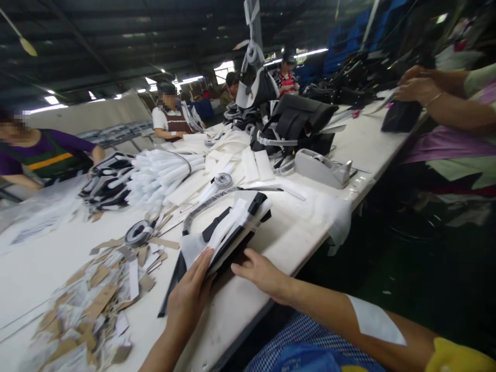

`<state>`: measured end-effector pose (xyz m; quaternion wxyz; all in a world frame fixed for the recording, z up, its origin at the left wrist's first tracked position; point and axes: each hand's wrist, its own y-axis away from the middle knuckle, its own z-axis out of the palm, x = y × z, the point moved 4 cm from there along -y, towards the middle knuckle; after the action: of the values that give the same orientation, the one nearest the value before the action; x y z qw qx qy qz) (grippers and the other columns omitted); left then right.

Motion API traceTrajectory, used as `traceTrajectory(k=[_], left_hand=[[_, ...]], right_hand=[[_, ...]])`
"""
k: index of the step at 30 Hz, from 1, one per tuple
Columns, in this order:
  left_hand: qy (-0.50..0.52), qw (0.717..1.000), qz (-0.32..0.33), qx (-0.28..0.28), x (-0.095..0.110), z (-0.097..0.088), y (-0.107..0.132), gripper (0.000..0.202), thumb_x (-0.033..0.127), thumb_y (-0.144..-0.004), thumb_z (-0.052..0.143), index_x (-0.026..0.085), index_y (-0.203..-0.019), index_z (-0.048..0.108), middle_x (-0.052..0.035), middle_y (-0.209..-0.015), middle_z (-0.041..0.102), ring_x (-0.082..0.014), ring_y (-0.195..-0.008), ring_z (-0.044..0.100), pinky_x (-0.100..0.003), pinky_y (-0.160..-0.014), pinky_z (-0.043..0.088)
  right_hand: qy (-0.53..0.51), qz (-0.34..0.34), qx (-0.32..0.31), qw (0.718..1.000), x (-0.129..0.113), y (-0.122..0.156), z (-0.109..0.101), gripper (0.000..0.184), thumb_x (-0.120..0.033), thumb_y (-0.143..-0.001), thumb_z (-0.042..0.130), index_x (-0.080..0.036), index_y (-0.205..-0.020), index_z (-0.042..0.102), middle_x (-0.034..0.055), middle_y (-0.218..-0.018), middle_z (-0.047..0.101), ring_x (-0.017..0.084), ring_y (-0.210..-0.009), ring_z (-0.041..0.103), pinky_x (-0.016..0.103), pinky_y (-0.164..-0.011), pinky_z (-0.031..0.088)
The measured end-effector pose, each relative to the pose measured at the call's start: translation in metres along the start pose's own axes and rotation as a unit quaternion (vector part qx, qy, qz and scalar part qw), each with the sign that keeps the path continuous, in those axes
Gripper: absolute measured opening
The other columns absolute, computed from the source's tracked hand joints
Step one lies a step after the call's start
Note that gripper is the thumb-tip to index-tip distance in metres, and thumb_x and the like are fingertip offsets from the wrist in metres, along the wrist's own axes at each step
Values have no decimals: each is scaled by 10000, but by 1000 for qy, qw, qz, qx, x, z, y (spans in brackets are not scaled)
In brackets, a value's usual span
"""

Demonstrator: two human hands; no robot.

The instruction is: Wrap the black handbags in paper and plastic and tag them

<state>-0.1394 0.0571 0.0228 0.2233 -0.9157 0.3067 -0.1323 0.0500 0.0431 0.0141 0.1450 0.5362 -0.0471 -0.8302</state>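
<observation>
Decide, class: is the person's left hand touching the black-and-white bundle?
Touching. The head view shows it: the left hand's fingers lie against the bundle's near end, with no gap visible.

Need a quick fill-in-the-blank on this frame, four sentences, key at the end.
1. The left hand touches a black bag partly covered by sheets coloured ____.
2. The tape dispenser beyond the bag is coloured ____.
3. A pale patch sits on the camera wearer's ____ forearm.
4. Of the wearer's two hands, the one nearer the heap of paper and card scraps is the ____.

Missing words: white; grey; right; left.
</observation>
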Motion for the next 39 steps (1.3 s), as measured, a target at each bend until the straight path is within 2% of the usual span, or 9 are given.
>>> traceTrajectory(k=[7,11,17,19,23,26,29,34,39], left_hand=[[-62,997,20,-44,15,6,-3,767,390,-914,628,183,-1545,245,-135,-1531,422,-290,-1383,439,-432,-1088,450],[-91,996,-8,14,14,4,-1,844,431,-882,671,193,-1555,220,-136,-1515,445,-301,-1318,512,-414,-1058,466],[-86,994,-45,46,7,7,-3,765,190,-939,560,267,-1574,141,-88,-1497,476,-266,-1227,601,-351,-973,526],[-80,994,-59,46,8,6,-4,765,158,-938,538,300,-1572,132,-62,-1499,476,-260,-1218,609,-356,-968,537],[-73,993,-72,57,9,5,-4,748,158,-938,528,333,-1564,160,-37,-1499,476,-263,-1205,619,-381,-973,543],[-68,992,-92,50,5,9,-4,745,191,-932,556,326,-1562,182,-40,-1492,486,-276,-1188,629,-394,-953,559],[-68,990,-114,51,0,11,-5,745,210,-931,575,327,-1559,191,-49,-1472,510,-283,-1168,642,-398,-903,584],[-79,987,-132,57,0,8,-6,769,188,-915,609,322,-1555,205,-76,-1420,564,-285,-1101,680,-377,-784,620],[-67,986,-141,67,1,4,-4,792,146,-887,629,308,-1550,226,-78,-1416,568,-280,-1143,659,-381,-846,605]], right_hand=[[-128,40,60,989,3,-7,3,358,-225,-622,807,-178,-881,565,45,-919,690,210,-986,652,393,-975,515],[-144,20,41,989,-3,-8,11,334,-149,-599,739,-181,-888,575,7,-866,688,188,-934,666,387,-963,525],[157,-94,-60,981,-31,-7,-19,361,-285,-775,682,-188,-1122,652,76,-1114,724,241,-1063,665,440,-1008,485],[388,-205,-21,898,-55,1,-59,367,-321,-881,607,-215,-1230,648,98,-1301,651,268,-1241,571,499,-1108,387],[723,-279,114,622,-96,18,-152,437,-273,-931,569,-185,-1358,576,124,-1533,416,326,-1477,241,605,-1196,116],[801,-235,118,538,-94,23,-192,508,-353,-927,597,-120,-1375,554,160,-1562,343,348,-1493,167,611,-1202,61],[779,-206,71,588,-67,23,-183,622,-454,-923,593,-73,-1407,511,193,-1520,399,341,-1466,265,579,-1212,128],[666,-216,41,713,-35,19,-109,669,-576,-879,605,-112,-1361,577,206,-1447,499,363,-1376,428,549,-1168,276],[610,-276,3,742,-52,-6,-74,431,-432,-893,640,-220,-1269,650,145,-1347,614,340,-1303,509,563,-1179,189]])
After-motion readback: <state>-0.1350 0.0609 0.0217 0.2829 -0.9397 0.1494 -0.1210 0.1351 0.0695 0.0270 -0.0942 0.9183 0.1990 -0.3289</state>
